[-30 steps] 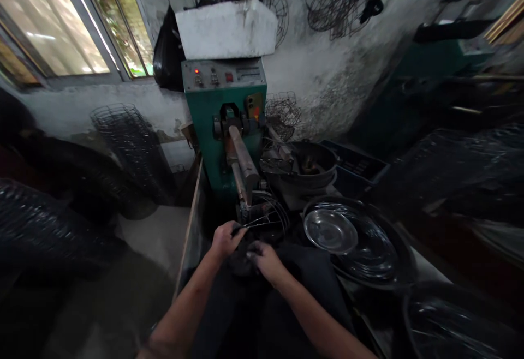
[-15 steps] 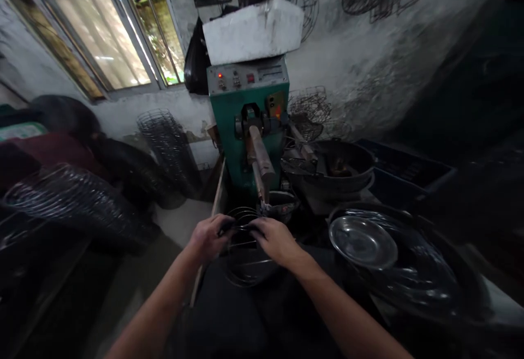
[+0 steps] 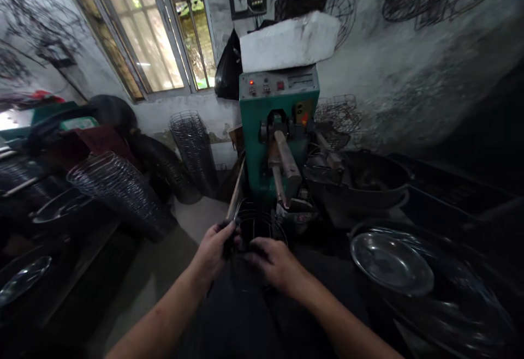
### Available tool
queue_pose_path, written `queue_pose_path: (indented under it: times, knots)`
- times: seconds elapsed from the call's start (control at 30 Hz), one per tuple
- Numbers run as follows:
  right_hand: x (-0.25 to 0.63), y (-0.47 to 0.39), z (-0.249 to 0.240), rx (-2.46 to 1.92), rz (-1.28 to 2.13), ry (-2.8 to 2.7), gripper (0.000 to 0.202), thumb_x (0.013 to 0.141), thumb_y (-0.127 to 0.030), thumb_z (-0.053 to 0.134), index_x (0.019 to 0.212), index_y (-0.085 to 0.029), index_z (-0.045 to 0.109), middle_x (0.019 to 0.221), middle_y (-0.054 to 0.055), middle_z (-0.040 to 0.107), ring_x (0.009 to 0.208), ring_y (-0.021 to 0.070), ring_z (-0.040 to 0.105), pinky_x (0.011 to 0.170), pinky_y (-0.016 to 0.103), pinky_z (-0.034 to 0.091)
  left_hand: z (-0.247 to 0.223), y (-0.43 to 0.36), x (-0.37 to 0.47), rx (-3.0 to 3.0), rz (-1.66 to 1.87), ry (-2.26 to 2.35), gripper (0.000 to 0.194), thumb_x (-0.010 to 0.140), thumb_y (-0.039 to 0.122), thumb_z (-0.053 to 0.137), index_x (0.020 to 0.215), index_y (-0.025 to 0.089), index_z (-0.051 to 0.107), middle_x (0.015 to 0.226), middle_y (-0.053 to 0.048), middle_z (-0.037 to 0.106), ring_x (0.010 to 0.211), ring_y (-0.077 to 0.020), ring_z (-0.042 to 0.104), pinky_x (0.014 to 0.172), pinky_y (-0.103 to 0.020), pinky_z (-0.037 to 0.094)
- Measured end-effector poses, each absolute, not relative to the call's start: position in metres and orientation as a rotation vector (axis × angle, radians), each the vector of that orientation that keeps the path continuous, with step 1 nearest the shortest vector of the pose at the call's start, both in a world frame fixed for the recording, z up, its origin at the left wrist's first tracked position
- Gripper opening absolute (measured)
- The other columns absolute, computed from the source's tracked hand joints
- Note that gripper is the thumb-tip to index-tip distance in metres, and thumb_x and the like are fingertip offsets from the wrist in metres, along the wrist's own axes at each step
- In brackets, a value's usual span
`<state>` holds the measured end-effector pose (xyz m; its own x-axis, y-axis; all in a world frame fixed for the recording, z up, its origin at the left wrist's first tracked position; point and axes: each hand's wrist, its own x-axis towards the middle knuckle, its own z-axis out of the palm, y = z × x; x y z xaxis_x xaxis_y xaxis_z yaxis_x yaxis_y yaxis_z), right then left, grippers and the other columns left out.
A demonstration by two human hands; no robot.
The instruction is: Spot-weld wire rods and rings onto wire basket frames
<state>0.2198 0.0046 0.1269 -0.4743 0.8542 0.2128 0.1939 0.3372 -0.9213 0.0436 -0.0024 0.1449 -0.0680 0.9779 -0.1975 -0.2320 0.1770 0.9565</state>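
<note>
My left hand (image 3: 218, 249) is closed on the near left edge of a round wire frame (image 3: 257, 214), its thumb and fingers pressed together. The frame's thin curved wires stand tilted beyond my hands. Close by on the right, my right hand (image 3: 276, 263) bends its fingers toward the near side of the frame. Motion smears these fingers, so whether they grip the wire is unclear. Ahead stands a green machine (image 3: 257, 157) with a lit red lamp. Its two thick, rod-like arms (image 3: 287, 157) point toward me, one above the other, just past the frame.
Stacks of wire baskets (image 3: 118, 190) lean at the left. To the right, a shiny metal dish (image 3: 391, 265) rests in a wide, dark basin. Behind it is a big dark pan (image 3: 376, 173). A white foam block (image 3: 289, 45) tops the machine, and a thin board (image 3: 236, 187) slants beside it.
My hands have come nearer to me, and the wire frame has swung from hanging below them to standing beyond them. The view has turned left.
</note>
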Motion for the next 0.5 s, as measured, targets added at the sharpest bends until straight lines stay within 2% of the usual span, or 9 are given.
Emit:
queue_pose_path:
  times: [0.13,0.27,0.4,0.5]
  knots:
    - [0.206,-0.006,0.114,-0.829,1.711,-1.409,0.030,0.075,-0.046,0.067,0.083,-0.017,0.070,0.080,0.004,0.067,0.078,0.0196,0.061,0.071,0.029,0.046,0.141,-0.004,0.059,0.776,1.273,1.080,0.038,0.065,0.040,0.075,0.091,0.014,0.064,0.085,-0.009,0.068,0.071,-0.0173,0.064,0.065,-0.028,0.052]
    - [0.215,-0.001,0.107,-0.865,1.968,-1.094,0.031,0.064,-0.043,0.077,0.077,-0.017,0.069,0.072,0.001,0.065,0.066,0.0133,0.057,0.063,0.023,0.043,0.132,-0.003,0.050,0.881,1.259,1.132,0.036,0.068,0.040,0.072,0.092,0.014,0.066,0.083,-0.009,0.070,0.067,-0.0176,0.063,0.061,-0.029,0.051]
    - [0.227,0.002,0.114,-0.928,1.924,-1.281,0.026,0.068,-0.042,0.073,0.066,-0.016,0.067,0.063,-0.001,0.061,0.056,0.0113,0.051,0.054,0.022,0.037,0.138,0.000,0.027,1.472,1.269,1.432,0.024,0.076,0.039,0.065,0.080,0.016,0.067,0.072,-0.004,0.066,0.067,-0.0173,0.060,0.064,-0.029,0.049]
    - [0.231,0.003,0.118,-0.950,1.700,-1.560,0.023,0.075,-0.038,0.066,0.067,-0.017,0.069,0.059,-0.002,0.059,0.055,0.0115,0.049,0.053,0.022,0.035,0.154,0.012,0.010,2.045,1.184,1.496,0.021,0.077,0.035,0.065,0.092,0.021,0.070,0.091,-0.007,0.068,0.090,-0.0220,0.059,0.083,-0.034,0.046]
